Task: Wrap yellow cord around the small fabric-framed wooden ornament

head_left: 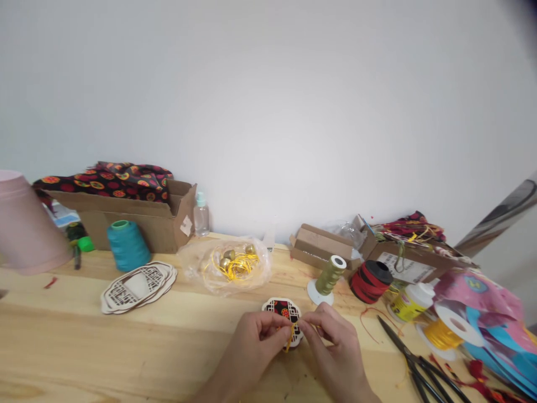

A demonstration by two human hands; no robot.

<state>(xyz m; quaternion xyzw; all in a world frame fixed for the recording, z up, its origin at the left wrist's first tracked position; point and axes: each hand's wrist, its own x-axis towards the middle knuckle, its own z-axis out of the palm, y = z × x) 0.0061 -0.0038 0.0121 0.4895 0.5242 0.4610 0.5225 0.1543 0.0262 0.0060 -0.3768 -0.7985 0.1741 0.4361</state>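
Low at the centre, my left hand (262, 338) pinches a yellow cord (289, 338) between thumb and fingers. Facing it, my right hand (333, 344) is closed in a pinch on the same yellow cord, the fingertips of both hands nearly meeting. Just behind and below the fingers lies a pale cut-out wooden plaque (274, 305) with a dark, red-patterned cloth centre. Its lower part is partly hidden by my hands. Whether the cord is tied to the plaque I cannot tell.
Left stand stacked wooden cut-outs (138, 288), a teal thread cone (127, 246) and a cardboard box (126, 224). A plastic bag (197, 268) holds bells with yellow cords. Right are a green spool (329, 277), red ribbon (369, 282), a glue bottle (411, 302) and black scissors (413, 358).
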